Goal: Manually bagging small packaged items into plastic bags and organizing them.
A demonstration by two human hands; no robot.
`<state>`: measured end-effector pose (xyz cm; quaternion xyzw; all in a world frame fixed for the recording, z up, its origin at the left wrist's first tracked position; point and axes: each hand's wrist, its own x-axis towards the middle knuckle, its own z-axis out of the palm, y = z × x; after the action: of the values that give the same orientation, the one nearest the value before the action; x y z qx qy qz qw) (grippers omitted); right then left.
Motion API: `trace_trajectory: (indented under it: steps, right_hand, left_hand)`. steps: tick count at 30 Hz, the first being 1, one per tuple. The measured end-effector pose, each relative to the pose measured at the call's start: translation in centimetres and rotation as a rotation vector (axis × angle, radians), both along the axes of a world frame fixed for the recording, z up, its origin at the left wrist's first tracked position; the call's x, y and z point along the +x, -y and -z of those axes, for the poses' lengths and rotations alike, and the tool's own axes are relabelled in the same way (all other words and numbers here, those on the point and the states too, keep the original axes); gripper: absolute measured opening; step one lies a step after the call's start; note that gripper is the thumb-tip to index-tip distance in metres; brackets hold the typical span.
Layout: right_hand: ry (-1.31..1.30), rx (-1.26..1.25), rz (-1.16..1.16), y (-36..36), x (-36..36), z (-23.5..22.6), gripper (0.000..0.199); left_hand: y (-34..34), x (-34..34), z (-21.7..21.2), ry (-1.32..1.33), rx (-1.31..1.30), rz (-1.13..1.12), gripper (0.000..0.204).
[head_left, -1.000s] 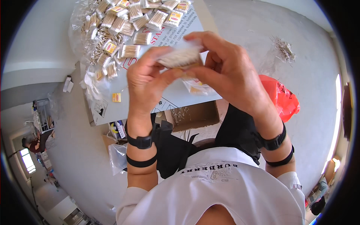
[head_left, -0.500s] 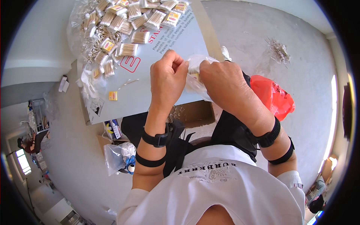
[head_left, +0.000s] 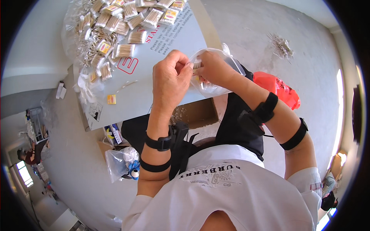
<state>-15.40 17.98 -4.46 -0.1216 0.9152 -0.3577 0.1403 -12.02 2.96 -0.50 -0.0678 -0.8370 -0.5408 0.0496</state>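
Observation:
My left hand (head_left: 171,79) is closed in a pinch on the edge of a clear plastic bag (head_left: 212,91), above the near right part of the board. Inside the bag's mouth, my right hand (head_left: 216,69) has its fingers around a small pack of cotton swabs (head_left: 197,66); the bag partly veils them. More swabs show faintly lower in the bag. To the left of my left hand, a small yellow card (head_left: 111,99) and a few loose cotton swabs (head_left: 127,85) lie on the board.
A heap of packed cotton swabs (head_left: 125,50) covers the far left of the grey board (head_left: 142,92). An open cardboard box (head_left: 204,113) sits below its near edge. On the right are a red plastic bag (head_left: 275,88) and scattered swabs (head_left: 280,46) on the floor.
My right hand has moved from above the bag into its mouth, reaching the swab pack. The bag is now spread wider. My left hand has barely moved.

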Motion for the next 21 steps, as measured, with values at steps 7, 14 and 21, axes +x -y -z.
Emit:
trace_trajectory:
  steps: [7,14,21]
  right_hand:
    - [-0.026,-0.028,-0.086,-2.0,0.2,-0.6,0.015]
    - [-0.102,0.222,-0.399,-3.7,0.6,-3.2,0.014]
    - [-0.34,0.411,-0.723,-4.9,2.9,-2.7,0.018]
  left_hand:
    - [-0.8,0.3,-4.2,-0.421,-0.142,0.425,0.016]
    - [-1.6,0.9,-2.6,-0.3,-0.876,0.816,0.031]
    - [0.3,1.3,1.0,-0.493,-1.144,0.846,0.05]
